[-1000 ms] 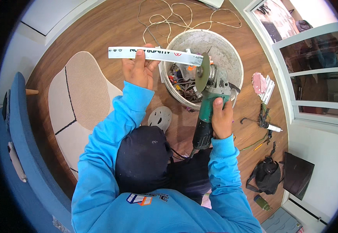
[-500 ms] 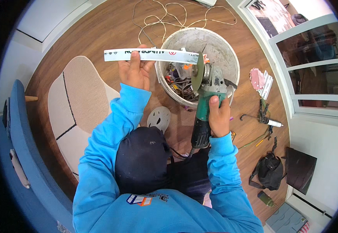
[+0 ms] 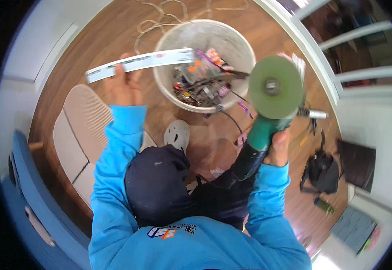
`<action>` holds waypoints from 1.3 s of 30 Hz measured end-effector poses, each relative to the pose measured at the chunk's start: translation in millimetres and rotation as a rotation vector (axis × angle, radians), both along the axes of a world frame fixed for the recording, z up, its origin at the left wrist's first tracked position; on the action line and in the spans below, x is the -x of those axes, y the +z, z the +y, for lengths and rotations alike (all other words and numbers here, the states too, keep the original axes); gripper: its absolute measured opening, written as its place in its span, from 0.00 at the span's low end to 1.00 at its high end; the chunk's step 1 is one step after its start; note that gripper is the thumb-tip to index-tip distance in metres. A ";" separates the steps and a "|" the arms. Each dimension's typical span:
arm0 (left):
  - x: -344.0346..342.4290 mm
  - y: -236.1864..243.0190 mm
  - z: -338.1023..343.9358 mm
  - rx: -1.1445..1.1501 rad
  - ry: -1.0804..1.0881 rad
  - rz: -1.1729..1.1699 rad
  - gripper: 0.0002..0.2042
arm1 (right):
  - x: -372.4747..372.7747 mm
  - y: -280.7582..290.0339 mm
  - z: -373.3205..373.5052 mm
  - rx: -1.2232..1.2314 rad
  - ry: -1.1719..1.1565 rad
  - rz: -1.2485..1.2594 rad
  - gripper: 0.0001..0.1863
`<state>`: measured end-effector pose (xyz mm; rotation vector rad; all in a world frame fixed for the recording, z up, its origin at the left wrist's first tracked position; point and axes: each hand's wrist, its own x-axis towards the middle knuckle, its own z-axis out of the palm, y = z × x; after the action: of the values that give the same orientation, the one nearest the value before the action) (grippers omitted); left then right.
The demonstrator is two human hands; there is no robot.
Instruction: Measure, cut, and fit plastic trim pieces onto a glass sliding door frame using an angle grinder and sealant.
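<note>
My left hand (image 3: 124, 85) pinches a long white strip with print on it (image 3: 147, 61), gripping it near its left end. The strip's other end reaches over a round whitish bucket (image 3: 165, 85). Inside the bucket lie scraps, cables and bits of plastic (image 3: 205, 85). On the right, my right hand (image 3: 279, 148) is wrapped round the body of a green and black angle grinder (image 3: 263, 131). Its green disc (image 3: 261, 96) faces up and stands to the right of the bucket, apart from the strip. Part of the right hand is hidden behind the tool.
A pale cable (image 3: 160, 17) lies coiled on the wooden floor beyond the bucket. A beige rug (image 3: 85, 117) and a blue sofa (image 3: 38, 193) are on the left. On the right are a caulking gun (image 3: 315, 113), a black bag (image 3: 320, 173) and a glazed door (image 3: 362, 54).
The grinder has swung right, off the strip and away from the bucket, its disc turned to face up. My left hand has moved left with the strip, which now tilts.
</note>
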<state>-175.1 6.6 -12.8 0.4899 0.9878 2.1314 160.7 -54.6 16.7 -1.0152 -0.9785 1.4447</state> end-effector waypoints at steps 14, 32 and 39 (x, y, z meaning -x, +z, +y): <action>-10.0 6.9 20.2 0.076 -0.231 0.332 0.20 | -197.9 -93.9 -74.7 0.246 -0.538 0.356 0.36; -8.3 45.3 52.7 0.062 -0.519 0.591 0.15 | -220.7 -333.7 -170.1 0.599 -1.423 0.505 0.18; -68.1 66.1 52.8 -0.114 -0.675 0.534 0.14 | -208.5 -314.8 -152.9 0.792 -1.572 0.119 0.20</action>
<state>-107.0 59.4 53.3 1.2925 0.8111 1.4684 369.2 -207.4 -298.1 -1.6171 0.6178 0.4190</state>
